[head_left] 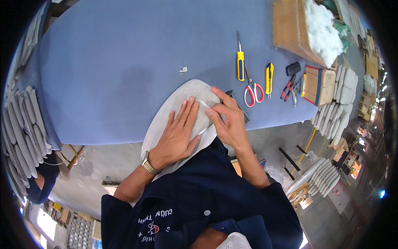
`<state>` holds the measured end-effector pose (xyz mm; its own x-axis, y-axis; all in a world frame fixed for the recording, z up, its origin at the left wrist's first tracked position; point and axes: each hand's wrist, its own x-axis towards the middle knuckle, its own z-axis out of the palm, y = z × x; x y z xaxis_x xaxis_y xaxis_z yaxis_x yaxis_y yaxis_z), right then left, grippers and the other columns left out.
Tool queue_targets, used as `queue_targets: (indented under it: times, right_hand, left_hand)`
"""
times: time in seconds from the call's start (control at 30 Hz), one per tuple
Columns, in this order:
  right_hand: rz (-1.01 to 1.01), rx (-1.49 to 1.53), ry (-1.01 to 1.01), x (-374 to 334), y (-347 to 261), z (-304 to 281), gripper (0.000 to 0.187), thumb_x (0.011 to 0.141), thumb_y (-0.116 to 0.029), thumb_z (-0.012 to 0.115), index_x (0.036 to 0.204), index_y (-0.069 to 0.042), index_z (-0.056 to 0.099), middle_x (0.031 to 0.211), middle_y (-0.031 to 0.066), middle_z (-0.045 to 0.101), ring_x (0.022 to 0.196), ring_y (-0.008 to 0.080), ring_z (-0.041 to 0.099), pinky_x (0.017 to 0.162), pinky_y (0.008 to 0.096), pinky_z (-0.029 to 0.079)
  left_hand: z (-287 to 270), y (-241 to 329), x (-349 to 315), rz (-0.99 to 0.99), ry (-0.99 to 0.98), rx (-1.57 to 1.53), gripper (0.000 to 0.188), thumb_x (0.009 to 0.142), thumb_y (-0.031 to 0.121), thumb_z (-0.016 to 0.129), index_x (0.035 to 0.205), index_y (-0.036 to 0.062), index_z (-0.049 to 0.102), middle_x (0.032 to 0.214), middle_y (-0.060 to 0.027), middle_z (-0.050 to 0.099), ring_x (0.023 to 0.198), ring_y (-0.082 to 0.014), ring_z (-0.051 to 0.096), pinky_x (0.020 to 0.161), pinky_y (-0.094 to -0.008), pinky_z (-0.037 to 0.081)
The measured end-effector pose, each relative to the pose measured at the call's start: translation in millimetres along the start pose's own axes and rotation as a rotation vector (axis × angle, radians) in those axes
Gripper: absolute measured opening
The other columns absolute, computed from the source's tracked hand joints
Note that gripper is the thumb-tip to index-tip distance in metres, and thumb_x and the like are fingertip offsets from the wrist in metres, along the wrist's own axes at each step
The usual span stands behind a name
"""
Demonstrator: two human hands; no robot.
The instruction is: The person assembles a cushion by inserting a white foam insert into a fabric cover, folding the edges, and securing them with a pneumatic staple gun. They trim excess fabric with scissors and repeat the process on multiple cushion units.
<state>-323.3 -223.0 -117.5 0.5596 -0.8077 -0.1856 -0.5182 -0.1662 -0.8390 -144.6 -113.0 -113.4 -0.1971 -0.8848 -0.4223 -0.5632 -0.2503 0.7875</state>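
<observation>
A grey, rounded fabric-covered cushion (195, 88) lies partly over the near edge of the blue table and reaches toward my body. My left hand (178, 132) rests flat on its top, fingers stretched forward and thumb apart. At the cushion's right side, my right hand (230, 122) has its fingers bent and grips the fabric, thumb on top. Between the two hands a pale fold or opening shows in the fabric. What lies under my right fingers is hidden. A dark, narrow object (240, 106) sits just behind that hand.
On the blue table (103, 54) lie a yellow screwdriver (240, 66), red-handled scissors (253, 92), a yellow utility knife (269, 79) and red-handled pliers (287, 88). A cardboard box (290, 29) holds white stuffing (321, 33). Stacked grey cushions (23, 128) stand left, beside another person's arm (40, 181).
</observation>
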Motion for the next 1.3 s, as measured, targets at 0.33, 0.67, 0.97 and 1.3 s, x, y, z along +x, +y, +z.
queue_targets:
  times: [0.33,0.67,0.97,1.3]
  right_hand:
    - [0.059,0.056,0.001,21,-4,0,0.022,0.093,-0.015,0.074,0.080,0.002,0.070,0.140,0.0174,0.067,0.113,0.0350,0.061,0.098,0.0417,0.047]
    - [0.104,0.186,0.054,16,11,0,0.025,0.092,-0.012,0.075,0.075,0.004,0.067,0.142,0.0196,0.065,0.111,0.0361,0.066,0.096,0.0411,0.049]
    - [-0.051,0.207,0.214,16,2,12,0.016,0.088,-0.009,0.079,0.081,0.002,0.070,0.113,0.0143,0.072,0.113,0.0371,0.066,0.101,0.0457,0.052]
    - [-0.186,0.062,0.081,30,3,2,0.010,0.085,-0.005,0.080,0.085,0.002,0.073,0.092,0.0100,0.070,0.109,0.0387,0.068,0.107,0.0527,0.051]
  left_hand:
    - [-25,10,19,-0.077,-0.090,0.025,0.091,0.087,0.010,0.060,0.167,0.0094,0.017,0.175,-0.0179,0.011,0.160,-0.0410,0.012,0.120,-0.0670,0.027]
    - [-3,15,12,0.013,0.210,0.079,0.076,0.084,0.002,0.069,0.156,0.0028,0.043,0.163,-0.0186,0.041,0.152,-0.0365,0.039,0.118,-0.0575,0.038]
    - [-9,12,16,0.035,0.189,0.147,0.073,0.083,-0.001,0.066,0.153,0.0022,0.048,0.162,-0.0173,0.044,0.151,-0.0337,0.042,0.115,-0.0571,0.042]
    - [-18,15,24,0.027,0.152,0.132,0.082,0.078,-0.003,0.071,0.155,0.0019,0.044,0.164,-0.0182,0.041,0.151,-0.0358,0.040,0.116,-0.0535,0.043]
